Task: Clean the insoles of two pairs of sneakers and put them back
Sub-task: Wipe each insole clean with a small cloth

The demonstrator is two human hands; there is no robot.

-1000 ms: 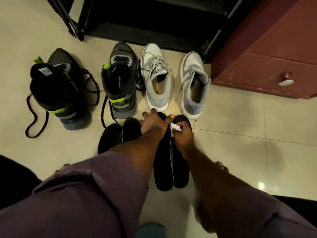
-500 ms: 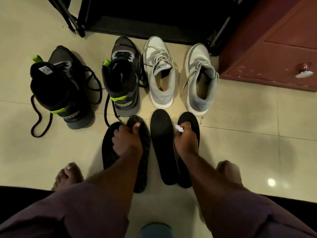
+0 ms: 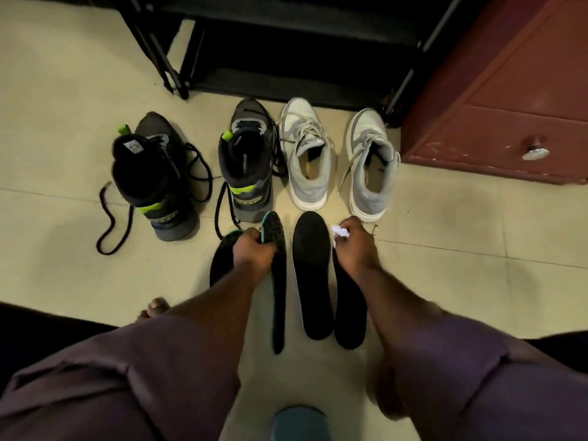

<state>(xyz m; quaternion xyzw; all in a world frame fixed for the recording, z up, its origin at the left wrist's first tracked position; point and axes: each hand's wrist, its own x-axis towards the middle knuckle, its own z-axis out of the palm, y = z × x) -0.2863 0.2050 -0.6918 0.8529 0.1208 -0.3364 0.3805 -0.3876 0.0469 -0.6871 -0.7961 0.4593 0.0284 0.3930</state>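
The left hand [image 3: 253,249] curls round a green-edged insole [image 3: 277,281], tipping it on edge, probably to lift it for wiping; its length trails back from the fingers toward the person. Just right, a black insole [image 3: 311,275] lies flat. The right hand [image 3: 353,246] pinches a white wipe [image 3: 339,231] at its fingertips, over another insole [image 3: 350,316], apparently ready to scrub.

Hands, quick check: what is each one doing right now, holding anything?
Left hand: grips the green-edged insole, tilted on its edge.
Right hand: pinches a small white wipe over the rightmost black insole.
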